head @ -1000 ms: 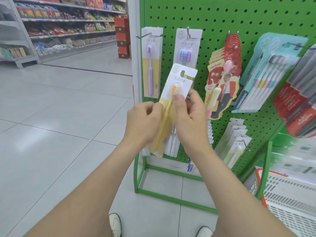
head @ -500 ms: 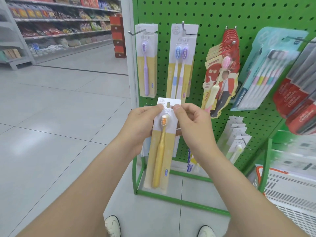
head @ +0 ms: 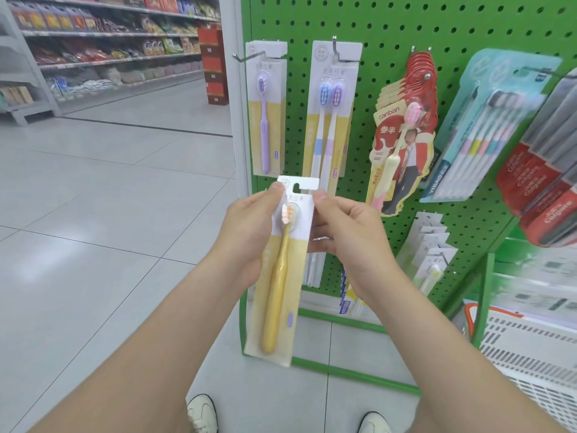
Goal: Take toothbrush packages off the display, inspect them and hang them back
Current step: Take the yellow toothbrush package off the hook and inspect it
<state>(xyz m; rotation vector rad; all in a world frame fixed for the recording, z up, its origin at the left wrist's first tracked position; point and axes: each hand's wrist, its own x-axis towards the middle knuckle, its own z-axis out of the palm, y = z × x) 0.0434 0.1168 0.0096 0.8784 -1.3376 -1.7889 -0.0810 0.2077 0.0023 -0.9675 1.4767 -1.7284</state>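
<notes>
Yellow toothbrush package (head: pixel 281 276) off the hooks, upright.
White-and-yellow card, brush head up, front facing the viewer, lower end tipped slightly toward 7 o'clock, pinched at both top corners. Hanging at its 12 o'clock, purple toothbrush package (head: pixel 266 114); at 1 o'clock, twin-brush package (head: pixel 331 114).

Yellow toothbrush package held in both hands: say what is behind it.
Behind the yellow toothbrush package, edges of white hanging packs show on the green pegboard; their fronts and hook are covered.
</notes>
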